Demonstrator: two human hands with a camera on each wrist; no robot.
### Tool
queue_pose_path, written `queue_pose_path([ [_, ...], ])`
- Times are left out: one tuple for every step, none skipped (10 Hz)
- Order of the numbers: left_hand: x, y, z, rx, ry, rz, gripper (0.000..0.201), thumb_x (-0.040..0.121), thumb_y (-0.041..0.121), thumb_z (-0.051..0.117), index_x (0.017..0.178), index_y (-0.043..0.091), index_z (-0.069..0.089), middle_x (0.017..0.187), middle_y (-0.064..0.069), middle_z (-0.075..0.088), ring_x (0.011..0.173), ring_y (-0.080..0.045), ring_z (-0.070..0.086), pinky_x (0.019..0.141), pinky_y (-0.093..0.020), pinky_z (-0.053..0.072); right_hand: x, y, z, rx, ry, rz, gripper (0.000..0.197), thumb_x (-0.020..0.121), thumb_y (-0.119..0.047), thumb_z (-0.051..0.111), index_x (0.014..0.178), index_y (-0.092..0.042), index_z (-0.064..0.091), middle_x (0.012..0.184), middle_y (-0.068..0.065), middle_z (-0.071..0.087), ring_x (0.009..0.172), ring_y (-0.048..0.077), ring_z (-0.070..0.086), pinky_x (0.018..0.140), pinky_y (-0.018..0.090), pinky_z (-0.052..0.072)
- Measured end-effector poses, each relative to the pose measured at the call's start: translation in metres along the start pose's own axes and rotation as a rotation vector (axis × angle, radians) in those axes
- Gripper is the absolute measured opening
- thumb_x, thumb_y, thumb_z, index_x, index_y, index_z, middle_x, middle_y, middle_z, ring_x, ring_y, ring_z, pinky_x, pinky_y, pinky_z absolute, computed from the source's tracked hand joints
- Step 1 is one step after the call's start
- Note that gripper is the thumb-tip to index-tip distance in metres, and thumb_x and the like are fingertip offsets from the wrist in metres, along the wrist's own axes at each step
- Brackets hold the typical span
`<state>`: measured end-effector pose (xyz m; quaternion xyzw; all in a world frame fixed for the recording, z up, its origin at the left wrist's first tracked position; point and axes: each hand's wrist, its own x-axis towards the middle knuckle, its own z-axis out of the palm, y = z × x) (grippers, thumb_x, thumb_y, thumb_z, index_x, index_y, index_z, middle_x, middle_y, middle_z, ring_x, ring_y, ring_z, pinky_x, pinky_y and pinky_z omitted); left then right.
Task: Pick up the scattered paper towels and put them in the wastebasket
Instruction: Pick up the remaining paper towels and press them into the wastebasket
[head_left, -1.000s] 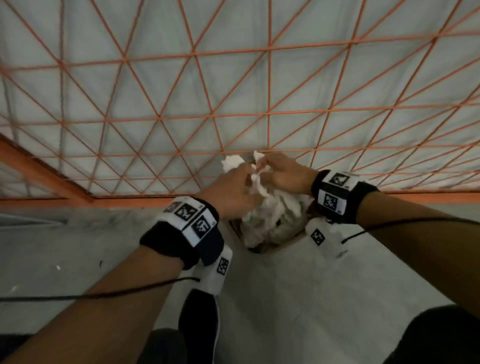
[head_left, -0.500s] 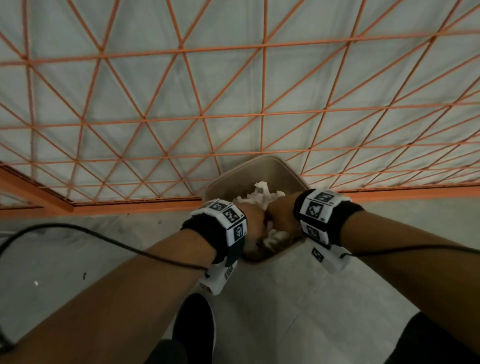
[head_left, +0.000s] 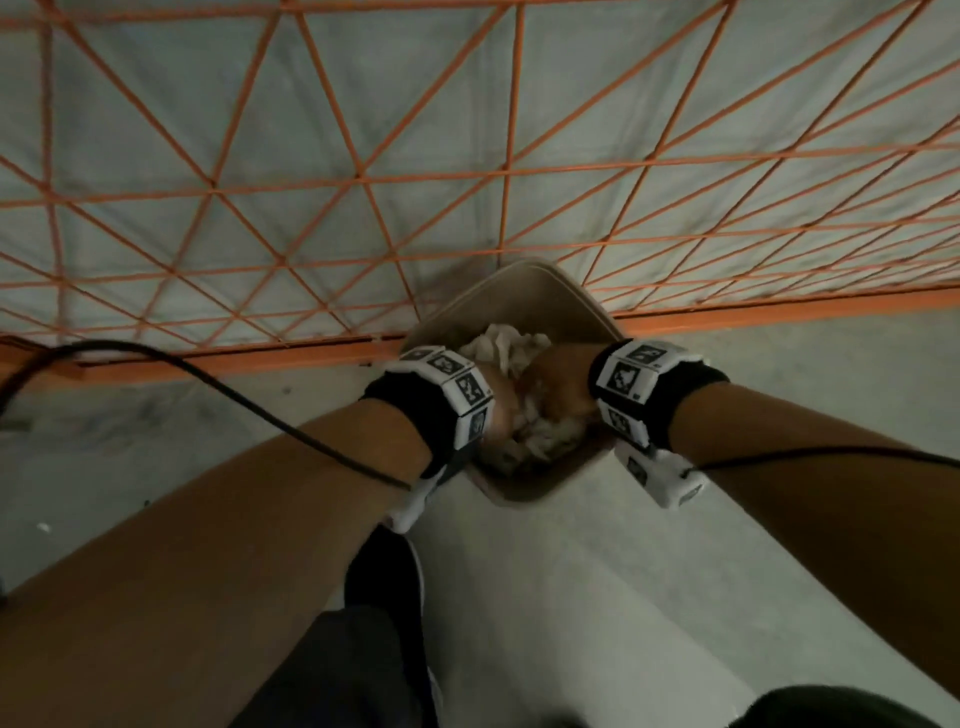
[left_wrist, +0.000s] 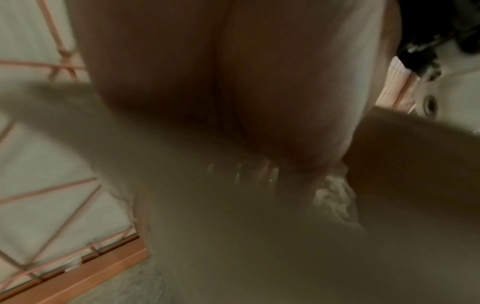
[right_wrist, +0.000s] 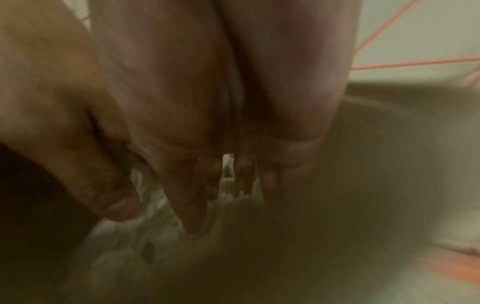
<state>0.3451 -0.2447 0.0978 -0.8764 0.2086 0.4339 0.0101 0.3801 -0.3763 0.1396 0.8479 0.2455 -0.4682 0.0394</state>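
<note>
Now my left hand (head_left: 501, 410) and right hand (head_left: 563, 387) are both down inside the beige plastic wastebasket (head_left: 524, 275) at frame centre, pressing the crumpled white paper towels (head_left: 506, 340) into it. My right fingers (right_wrist: 192, 205) look straight; the left ones I cannot tell. No towels lie on the grey floor (head_left: 545, 597) in view, so probably little remains.

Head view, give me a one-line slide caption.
Both hands push crumpled paper towels down into a beige wastebasket beside orange netting.
</note>
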Motion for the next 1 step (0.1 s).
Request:
queue_pose_path([
  [-0.0673,0.0107,-0.0397,-0.125,0.162,0.033,0.038,0.093,0.032,0.052,0.127,0.015,0.056,0.127,-0.009,0.06,0.114,-0.03,0.058,0.091,-0.034,0.045,-0.0609,-0.0053,-0.0223,0.178,0.141,-0.012,0.055,0.093,-0.027,0.058,0.144,-0.013,0.041,0.149,0.013,0.042,0.134,0.034,0.042,0.106,0.037,0.036],
])
